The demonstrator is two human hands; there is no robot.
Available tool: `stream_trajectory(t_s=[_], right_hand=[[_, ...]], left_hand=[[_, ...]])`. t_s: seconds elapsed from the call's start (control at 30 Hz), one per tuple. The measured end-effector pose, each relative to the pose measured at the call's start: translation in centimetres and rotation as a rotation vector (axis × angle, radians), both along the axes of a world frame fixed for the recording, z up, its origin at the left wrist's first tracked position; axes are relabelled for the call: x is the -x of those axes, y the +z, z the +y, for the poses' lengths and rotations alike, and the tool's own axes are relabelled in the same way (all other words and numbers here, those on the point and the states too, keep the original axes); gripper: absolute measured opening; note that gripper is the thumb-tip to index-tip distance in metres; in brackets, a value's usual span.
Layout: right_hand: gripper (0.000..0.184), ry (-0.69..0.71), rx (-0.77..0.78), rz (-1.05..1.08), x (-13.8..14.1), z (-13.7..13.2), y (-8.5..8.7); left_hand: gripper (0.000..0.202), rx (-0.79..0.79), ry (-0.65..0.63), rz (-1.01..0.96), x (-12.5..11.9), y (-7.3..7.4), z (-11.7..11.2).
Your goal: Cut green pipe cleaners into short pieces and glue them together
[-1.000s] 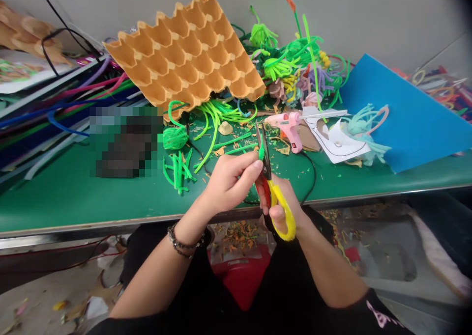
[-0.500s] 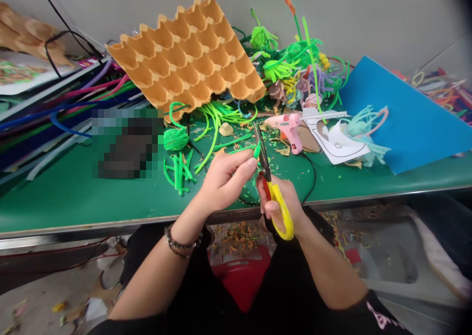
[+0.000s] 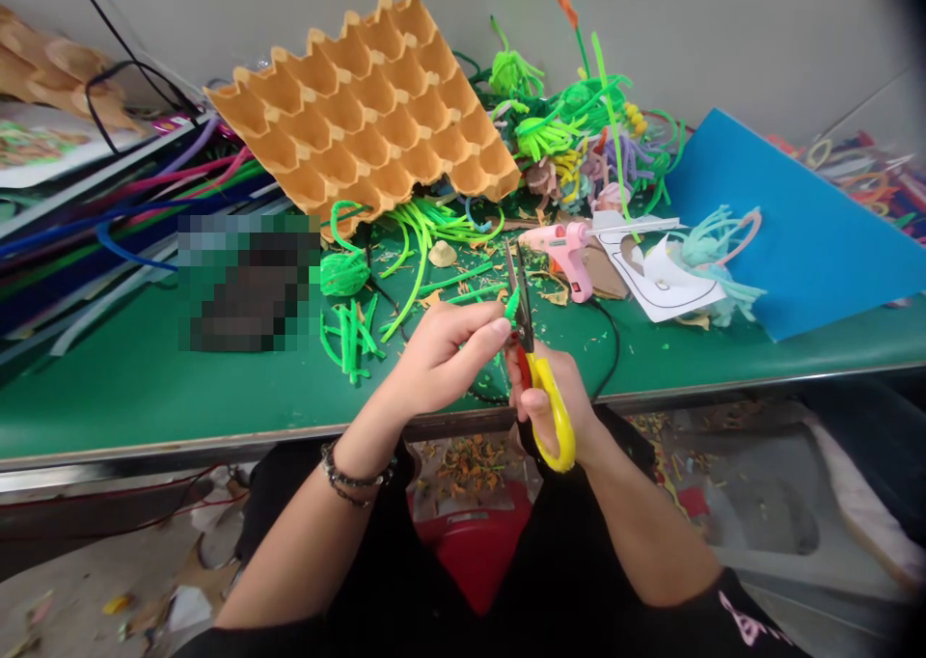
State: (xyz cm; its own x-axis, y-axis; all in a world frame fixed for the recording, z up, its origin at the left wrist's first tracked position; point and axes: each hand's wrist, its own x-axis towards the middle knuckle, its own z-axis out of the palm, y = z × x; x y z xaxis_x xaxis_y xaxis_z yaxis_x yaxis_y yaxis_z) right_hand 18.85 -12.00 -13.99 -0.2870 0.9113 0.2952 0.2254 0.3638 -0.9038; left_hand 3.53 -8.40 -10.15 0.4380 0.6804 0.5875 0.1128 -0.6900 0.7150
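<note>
Between the thumb and forefinger of my left hand [image 3: 459,349] is pinched a short piece of green pipe cleaner [image 3: 512,306], its tip pointing up. My right hand [image 3: 554,397] grips scissors [image 3: 551,417] with yellow and red handles. The blades point away from me and are slightly parted, right beside the green piece. Cut green pipe cleaner pieces [image 3: 352,340] lie on the table left of my left hand. Behind them rests a green wound bundle [image 3: 344,274], and longer light-green pipe cleaners [image 3: 416,243] fan out near it.
A brown egg tray [image 3: 368,108] leans at the back of the green table [image 3: 145,397]. To the right are a pink glue gun [image 3: 571,253], a white paper cutout [image 3: 666,287] and a blue board [image 3: 788,224]. Colourful pipe cleaners [image 3: 579,127] pile up behind. A dark blurred object [image 3: 253,291] lies left.
My left hand has shifted slightly right with the green piece, bringing it closer in to the scissors. The blades have parted a little more.
</note>
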Motion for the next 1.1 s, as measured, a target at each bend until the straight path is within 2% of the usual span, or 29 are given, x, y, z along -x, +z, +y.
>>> stream_trajectory(t_s=[0.1, 0.27, 0.43, 0.6, 0.73, 0.87, 1.0, 1.1], right_hand=[[0.052, -0.062, -0.01, 0.042, 0.1, -0.2, 0.2], [0.045, -0.163, 0.027, 0.163, 0.2, -0.2, 0.5], [0.044, -0.216, 0.035, 0.167, 0.0, -0.1, 0.8], [0.043, -0.199, 0.011, 0.072, -0.2, 0.0, 0.4], [0.049, -0.149, -0.066, -0.107, -0.2, 0.2, 0.1], [0.065, -0.103, -0.1, -0.264, -0.2, 0.1, 0.4], [0.068, -0.096, -0.144, -0.324, 0.1, -0.1, 0.5], [0.069, -0.099, -0.161, -0.359, 0.2, -0.1, 0.5]], left_hand=[[0.04, 0.001, -0.016, -0.008, -0.1, -0.1, 0.1], [0.041, 0.094, 0.009, -0.055, -0.1, -0.2, 0.4], [0.038, 0.128, 0.0, -0.023, 0.1, -0.2, 0.7], [0.032, 0.183, 0.059, -0.024, 0.3, -0.1, 0.8], [0.034, 0.211, -0.007, -0.05, 0.2, 0.0, 0.5], [0.033, 0.151, -0.015, -0.04, -0.2, 0.1, 0.0], [0.031, 0.026, 0.116, -0.021, -0.9, 0.1, -0.5], [0.032, -0.133, 0.255, 0.057, -1.2, -0.2, -0.5]])
